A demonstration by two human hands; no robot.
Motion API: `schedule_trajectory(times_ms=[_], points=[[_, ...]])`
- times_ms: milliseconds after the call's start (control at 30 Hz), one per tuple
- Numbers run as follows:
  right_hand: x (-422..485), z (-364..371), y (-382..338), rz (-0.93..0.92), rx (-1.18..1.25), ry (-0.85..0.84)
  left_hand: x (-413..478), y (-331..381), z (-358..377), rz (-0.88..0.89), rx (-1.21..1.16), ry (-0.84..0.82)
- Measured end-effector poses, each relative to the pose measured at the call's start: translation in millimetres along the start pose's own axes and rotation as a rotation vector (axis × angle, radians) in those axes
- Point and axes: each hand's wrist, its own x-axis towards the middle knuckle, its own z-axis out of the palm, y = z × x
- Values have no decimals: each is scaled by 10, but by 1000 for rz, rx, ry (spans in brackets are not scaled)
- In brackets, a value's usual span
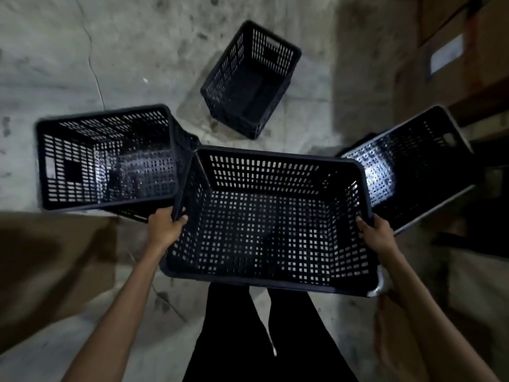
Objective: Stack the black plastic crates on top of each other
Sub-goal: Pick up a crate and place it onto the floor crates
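Gripping a perforated black crate [270,221], both hands apparently clasp its rims.

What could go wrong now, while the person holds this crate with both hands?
1. The left hand and right hand grip only the held crate by its side rims, so it might tilt or slip.
2. The left crate sits close; the held one could bump it.
3. A cardboard box lies near the feet, a possible trip hazard.

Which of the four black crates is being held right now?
The nearest crate, in the middle, with the left hand and right hand gripping its side rims. The left crate, right crate and far crate are untouched.
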Motion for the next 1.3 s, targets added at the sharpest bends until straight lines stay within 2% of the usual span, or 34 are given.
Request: schedule_trajectory(times_ms=[200,333,400,533,633,800,900,1033,1133,1233,1300], points=[[536,650,682,81,3,21,389,-468,979,-108,-19,-1],[1064,1129,1042,122,-11,-8,888,-806,1541,-205,-41,-14],[1414,1428,1202,139,4,6,1251,-965,1842,-197,-16,-4],[2138,2082,1327,77,13,42,2070,-1207,2409,-216,85,21],[2630,2449,1351,5,-6,81,2586,-1311,2753,-247,21,86],[3149,2760,1235,-65,-7,63,3201,-1378,2888,-309,23,93],[3355,2874,1112,-85,-97,147,3411,-1388,2891,-255,-57,158],[3682,3099,990,-89,-81,183,3672,-1396,3021,-177,-199,254],[3924,3275,1014,-68,-132,119,3904,-1467,3169,-174,-99,249],[4079,3368,1091,-127,-168,157,4015,-1528,3269,-211,88,274],[4090,3342,1094,-141,-169,129,3983,-1536,3270,-173,123,265]])
